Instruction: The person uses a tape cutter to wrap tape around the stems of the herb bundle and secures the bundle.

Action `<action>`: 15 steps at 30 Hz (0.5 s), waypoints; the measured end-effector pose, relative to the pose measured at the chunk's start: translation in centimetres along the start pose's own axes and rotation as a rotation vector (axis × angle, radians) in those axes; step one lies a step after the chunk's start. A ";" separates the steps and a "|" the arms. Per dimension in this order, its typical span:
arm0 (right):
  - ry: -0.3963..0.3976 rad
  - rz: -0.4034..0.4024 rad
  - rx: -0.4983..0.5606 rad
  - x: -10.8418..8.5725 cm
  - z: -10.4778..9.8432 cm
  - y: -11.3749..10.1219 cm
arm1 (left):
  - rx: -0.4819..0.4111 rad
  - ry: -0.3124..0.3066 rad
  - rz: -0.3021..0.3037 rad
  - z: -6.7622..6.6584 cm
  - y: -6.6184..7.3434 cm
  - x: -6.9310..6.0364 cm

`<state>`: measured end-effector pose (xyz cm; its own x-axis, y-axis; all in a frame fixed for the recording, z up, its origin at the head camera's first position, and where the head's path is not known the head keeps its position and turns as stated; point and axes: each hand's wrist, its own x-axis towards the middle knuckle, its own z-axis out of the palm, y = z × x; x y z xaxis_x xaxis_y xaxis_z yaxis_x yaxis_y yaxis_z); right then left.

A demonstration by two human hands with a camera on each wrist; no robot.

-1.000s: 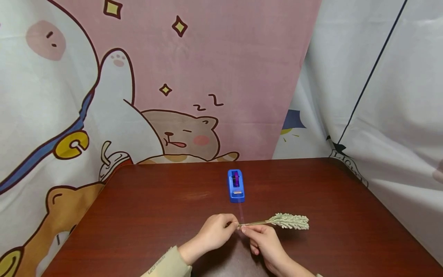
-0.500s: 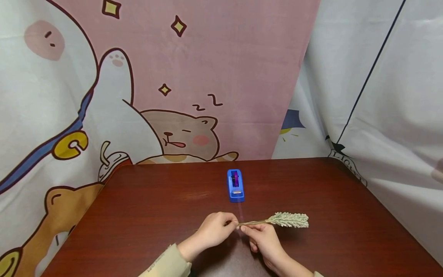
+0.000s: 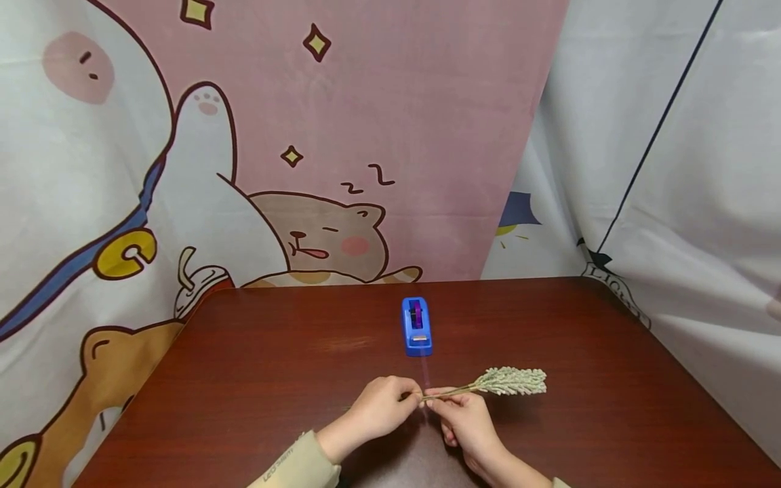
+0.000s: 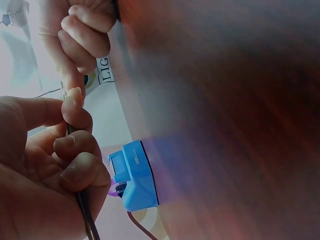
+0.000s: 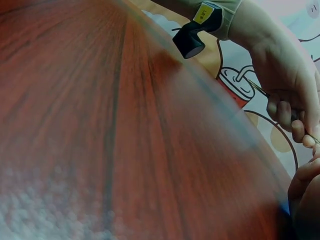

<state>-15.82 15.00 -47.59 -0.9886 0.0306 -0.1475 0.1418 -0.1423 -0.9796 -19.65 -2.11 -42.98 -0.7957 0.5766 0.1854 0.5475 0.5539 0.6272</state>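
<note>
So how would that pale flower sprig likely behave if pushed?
Probably fairly stiff: its stem runs nearly straight, and the flower head extends past the right hand without drooping. Likely light, given the slender stem. The bumpy flower head looks delicate and might shed if squeezed.

A hand could sweep freely over the bench to the person's left, or past the tip of the dried flower sprig to the right. Dead ahead, the blue tape dispenser and its tape strip bar the middle; left hand and right hand meet, blocking the near side. The printed cloth backdrop rises behind.
</note>
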 end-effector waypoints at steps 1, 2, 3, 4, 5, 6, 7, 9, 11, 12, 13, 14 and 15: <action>0.001 -0.002 -0.001 0.0 0.0 0.0 | 0.004 -0.001 0.000 0.0 0.0 0.0; 0.001 -0.004 -0.002 0.0 0.0 0.0 | 0.007 -0.001 -0.001 0.0 0.0 0.0; -0.001 -0.005 -0.002 0.0 0.0 0.0 | 0.011 -0.001 -0.003 0.0 0.0 0.1; -0.003 -0.006 -0.003 0.0 0.0 0.0 | 0.015 0.000 -0.004 0.0 0.0 0.1; -0.007 -0.005 -0.004 0.1 0.0 0.0 | 0.020 0.001 -0.004 0.0 0.0 0.1; -0.009 -0.004 -0.006 0.1 -0.1 0.0 | 0.022 0.001 -0.007 0.0 0.0 0.1; -0.010 -0.004 -0.007 0.1 -0.1 0.1 | 0.024 0.001 -0.012 0.0 0.0 0.1; -0.014 -0.005 0.007 0.1 -0.2 0.1 | 0.033 0.002 -0.016 0.0 0.1 0.1; -0.023 -0.006 0.039 0.1 -0.2 0.2 | 0.041 0.003 -0.018 0.0 0.2 0.1; -0.031 -0.008 0.060 0.0 -0.3 0.3 | 0.046 0.003 -0.021 0.0 0.2 0.2; -0.039 -0.009 0.083 0.0 -0.3 0.3 | 0.051 0.003 -0.022 0.0 0.2 0.1; -0.048 -0.009 0.105 0.0 -0.3 0.3 | 0.053 0.001 -0.023 0.0 0.3 0.1; -0.055 -0.008 0.124 0.0 -0.3 0.3 | 0.053 -0.003 -0.028 0.0 0.3 0.1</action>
<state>-15.74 15.26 -47.96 -0.9915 -0.0215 -0.1284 0.1295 -0.2639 -0.9558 -19.59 -1.86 -42.80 -0.8103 0.5620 0.1661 0.5380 0.6010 0.5911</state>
